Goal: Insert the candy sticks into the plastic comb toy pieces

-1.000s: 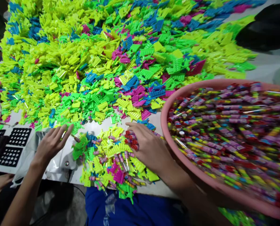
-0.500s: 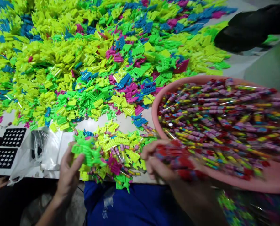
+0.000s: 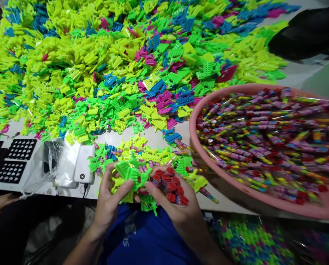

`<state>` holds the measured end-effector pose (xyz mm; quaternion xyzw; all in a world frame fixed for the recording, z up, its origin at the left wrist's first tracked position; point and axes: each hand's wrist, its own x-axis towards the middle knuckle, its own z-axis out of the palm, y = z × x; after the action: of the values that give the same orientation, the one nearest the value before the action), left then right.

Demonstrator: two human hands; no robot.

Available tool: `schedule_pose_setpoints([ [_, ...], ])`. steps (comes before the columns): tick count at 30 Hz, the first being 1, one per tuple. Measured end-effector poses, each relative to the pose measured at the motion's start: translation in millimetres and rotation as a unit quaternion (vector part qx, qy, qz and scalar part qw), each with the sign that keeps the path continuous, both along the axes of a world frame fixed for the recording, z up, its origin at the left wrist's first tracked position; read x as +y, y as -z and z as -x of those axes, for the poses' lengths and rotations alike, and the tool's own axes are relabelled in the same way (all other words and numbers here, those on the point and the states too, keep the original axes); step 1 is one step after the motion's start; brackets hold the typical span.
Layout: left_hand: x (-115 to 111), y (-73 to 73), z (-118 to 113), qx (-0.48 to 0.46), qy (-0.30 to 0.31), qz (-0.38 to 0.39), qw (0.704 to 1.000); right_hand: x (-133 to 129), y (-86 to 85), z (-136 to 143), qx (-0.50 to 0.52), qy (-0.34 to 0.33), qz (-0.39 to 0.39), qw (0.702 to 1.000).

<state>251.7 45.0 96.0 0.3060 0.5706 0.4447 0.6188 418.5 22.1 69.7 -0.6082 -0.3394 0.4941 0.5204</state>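
My left hand is closed on bright green plastic pieces, pinched under the thumb. Beside it, my right hand wraps round a bundle of slim tubes with red caps, the caps facing up towards me. The right thumb reaches across to the green pieces, so the hands nearly meet over the table's front edge. Beneath and behind them lies a small heap of yellow, green and pink pieces mixed with a few tubes. Hidden in the palm are the tubes' lower ends.
A huge pile of neon plastic pieces covers the table. At right stands a pink basin full of tubes. A white power bank, clear plastic bags and black dotted sheets lie left. A dark object is at the upper right.
My right hand has moved left from the basin's edge with the tubes, caps now up. The left hand has come right with its green pieces, uncovering the power bank.
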Motion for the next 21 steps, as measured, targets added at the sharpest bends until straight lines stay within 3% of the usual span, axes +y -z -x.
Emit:
schedule_pose_setpoints([
  [5, 0, 13.8, 3, -0.075, -0.044, 0.002, 0.996, 3, -5.0, -5, 0.033, 0.004, 0.044, 0.999],
  [9, 4, 16.8, 4, -0.081, -0.064, 0.037, 0.994, 19, -14.5, -31, 0.034, -0.083, 0.013, 0.996],
  [11, 7, 13.5, 6, -0.076, -0.034, 0.041, 0.996, 29, -19.6, -46, 0.029, -0.16, -0.001, 0.987],
  [16, 15, -1.3, 13, -0.134, 0.125, 0.031, 0.983, 63, -34.5, -71, -0.061, -0.294, -0.044, 0.953],
  [21, 29, -0.2, 17, -0.121, 0.138, -0.013, 0.983, 95, -50.7, -69, -0.076, -0.395, -0.066, 0.913],
])
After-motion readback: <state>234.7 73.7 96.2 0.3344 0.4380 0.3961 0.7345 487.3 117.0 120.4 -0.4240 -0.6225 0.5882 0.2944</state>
